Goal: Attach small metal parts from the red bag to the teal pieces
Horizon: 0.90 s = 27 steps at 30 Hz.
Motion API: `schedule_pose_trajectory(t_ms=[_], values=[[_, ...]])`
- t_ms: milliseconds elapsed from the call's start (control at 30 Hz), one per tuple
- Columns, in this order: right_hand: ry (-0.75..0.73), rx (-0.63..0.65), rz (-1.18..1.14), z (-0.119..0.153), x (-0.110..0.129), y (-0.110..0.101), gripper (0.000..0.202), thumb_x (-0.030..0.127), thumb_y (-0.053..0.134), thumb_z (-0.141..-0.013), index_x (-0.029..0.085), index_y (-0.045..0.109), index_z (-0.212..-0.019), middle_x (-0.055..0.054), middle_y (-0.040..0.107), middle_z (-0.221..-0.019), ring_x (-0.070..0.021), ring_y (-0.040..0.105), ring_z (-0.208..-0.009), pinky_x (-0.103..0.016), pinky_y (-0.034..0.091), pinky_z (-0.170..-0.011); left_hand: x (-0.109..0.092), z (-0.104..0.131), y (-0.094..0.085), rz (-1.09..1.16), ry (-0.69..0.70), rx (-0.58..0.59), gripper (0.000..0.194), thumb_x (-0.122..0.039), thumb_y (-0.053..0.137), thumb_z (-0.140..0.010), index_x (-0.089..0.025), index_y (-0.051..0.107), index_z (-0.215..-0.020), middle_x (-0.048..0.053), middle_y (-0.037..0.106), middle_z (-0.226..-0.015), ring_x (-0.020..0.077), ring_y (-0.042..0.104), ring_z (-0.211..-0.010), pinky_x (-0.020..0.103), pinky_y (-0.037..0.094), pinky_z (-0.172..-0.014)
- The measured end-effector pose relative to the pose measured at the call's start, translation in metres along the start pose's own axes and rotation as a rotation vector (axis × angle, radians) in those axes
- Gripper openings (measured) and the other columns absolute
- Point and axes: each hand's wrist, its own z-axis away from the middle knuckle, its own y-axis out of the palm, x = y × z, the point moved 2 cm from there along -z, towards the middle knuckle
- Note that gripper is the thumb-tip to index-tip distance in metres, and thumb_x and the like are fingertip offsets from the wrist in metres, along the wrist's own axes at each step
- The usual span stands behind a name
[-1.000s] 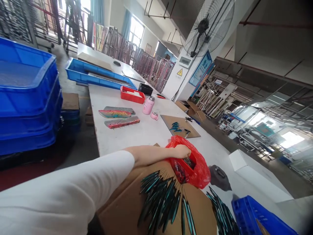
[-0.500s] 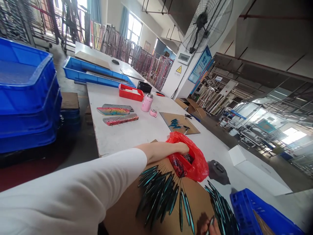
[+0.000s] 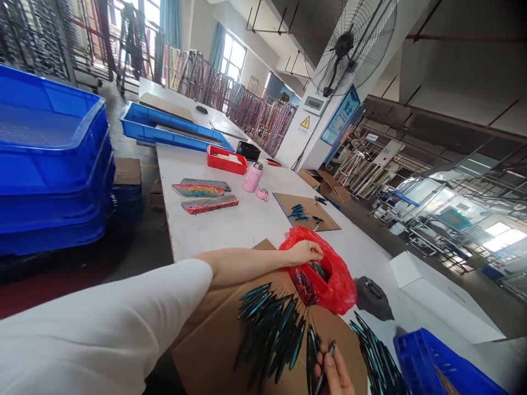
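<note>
My left hand [image 3: 308, 252] is above the mouth of a red plastic bag [image 3: 345, 282], fingers pinched together. Whatever they hold, if anything, is too small to make out. Inside the bag lies a heap of thin, dark metallic pieces [image 3: 320, 270]. At the bottom of the view, my right hand [image 3: 336, 373] is closed on a slim, dark fishing lure [image 3: 325, 365], its tip pointing up. Beside it, several shiny teal-black lures [image 3: 272, 334] fan out on a cardboard sheet [image 3: 214, 340], thin wires at their upper ends.
More lures [image 3: 376, 354] lie at right, near a blue crate [image 3: 436, 356], a dark grey bundle [image 3: 373, 296] and a white box [image 3: 444, 296]. Farther back stand a pink bottle [image 3: 252, 178], a red tray [image 3: 226, 160] and a board [image 3: 284, 203] with teal lures. Blue bins [image 3: 53, 164] stack at left.
My left hand has risen slightly from the bag's opening, its fingers now showing. My right hand has come up and left from the bottom edge with the lure, beside the fanned row.
</note>
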Motion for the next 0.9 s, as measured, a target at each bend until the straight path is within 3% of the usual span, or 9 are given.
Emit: schedule_pose_trajectory(t_ms=[167, 300, 500, 900], values=[[0.046, -0.038, -0.143, 0.018, 0.01, 0.025, 0.049, 0.035, 0.075, -0.05, 0.02, 0.06, -0.094, -0.003, 0.068, -0.078, -0.0152, 0.063, -0.07, -0.024, 0.052, -0.061, 0.032, 0.059, 0.016, 0.224, -0.116, 0.21, 0.034, -0.037, 0.066, -0.063, -0.014, 0.052, -0.084, 0.004, 0.061, -0.08, 0.0111, 0.06, -0.07, 0.021, 0.043, -0.061], [-0.042, -0.008, -0.038, 0.038, 0.023, 0.044, 0.045, 0.04, 0.068, -0.059, 0.018, 0.059, -0.098, -0.005, 0.067, -0.089, -0.0173, 0.062, -0.08, -0.029, 0.05, -0.073, 0.037, 0.091, 0.029, 0.266, -0.115, 0.287, 0.037, -0.041, 0.068, -0.061, -0.012, 0.051, -0.077, 0.004, 0.061, -0.075, 0.0105, 0.059, -0.07, 0.02, 0.042, -0.061], [-0.088, 0.044, 0.125, 0.046, 0.03, 0.048, 0.039, 0.039, 0.062, -0.066, 0.019, 0.059, -0.099, -0.004, 0.064, -0.099, -0.0167, 0.058, -0.091, -0.03, 0.043, -0.085, 0.038, 0.099, 0.035, 0.213, -0.058, 0.329, 0.032, -0.039, 0.065, -0.066, -0.012, 0.053, -0.077, 0.002, 0.061, -0.076, 0.0063, 0.053, -0.064, 0.019, 0.04, -0.061], [-0.139, 0.032, 0.196, 0.045, 0.024, 0.046, 0.039, 0.037, 0.061, -0.068, 0.019, 0.058, -0.102, -0.005, 0.062, -0.104, -0.0176, 0.056, -0.095, -0.034, 0.041, -0.089, 0.038, 0.107, 0.035, 0.193, -0.039, 0.425, 0.033, -0.042, 0.064, -0.067, -0.013, 0.054, -0.079, 0.0, 0.059, -0.067, 0.0085, 0.056, -0.06, 0.024, 0.043, -0.065]])
